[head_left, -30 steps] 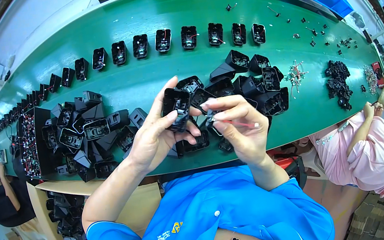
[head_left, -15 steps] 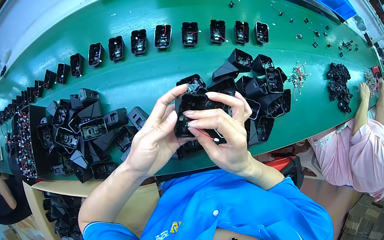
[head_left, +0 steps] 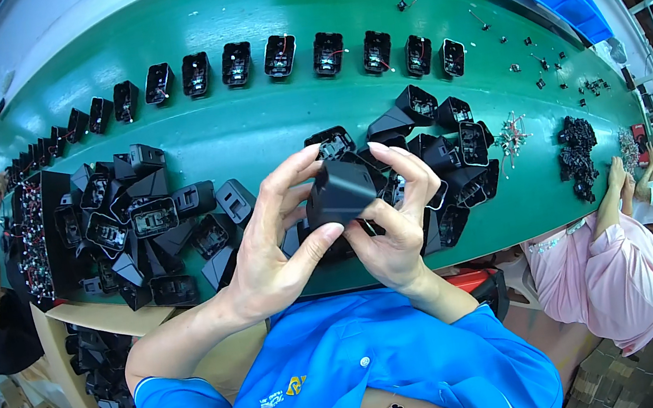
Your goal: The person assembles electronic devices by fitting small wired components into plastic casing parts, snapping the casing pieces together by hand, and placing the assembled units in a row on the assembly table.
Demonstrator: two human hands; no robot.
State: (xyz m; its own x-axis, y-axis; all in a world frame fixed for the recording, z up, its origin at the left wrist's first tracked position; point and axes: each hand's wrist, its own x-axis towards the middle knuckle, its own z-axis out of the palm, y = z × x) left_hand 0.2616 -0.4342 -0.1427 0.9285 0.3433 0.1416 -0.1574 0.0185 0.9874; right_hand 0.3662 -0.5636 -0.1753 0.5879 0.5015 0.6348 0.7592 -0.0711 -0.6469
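Between my two hands, above the near edge of the green table, is a black plastic housing (head_left: 344,188), its smooth closed outside turned up. My left hand (head_left: 274,236) grips it from the left, thumb at its lower edge and fingers along its far side. Fingers of my right hand (head_left: 393,224) close on its right side. Loose black housings lie in a heap (head_left: 153,216) left of my hands. Another heap (head_left: 469,146) lies to the right, and one open housing (head_left: 330,143) shows just beyond my fingertips.
A curved row of open housings (head_left: 237,65) with thin wires crosses the green table (head_left: 249,127). A box of small wired parts (head_left: 36,245) stands at left. Small black parts (head_left: 578,156) lie at right. Co-workers sit at both sides; a carton (head_left: 77,389) of housings stands below.
The housing has been turned over, from its open inside with a red wire showing to its closed outside. At far left, a co-worker's hand now reaches to the row.
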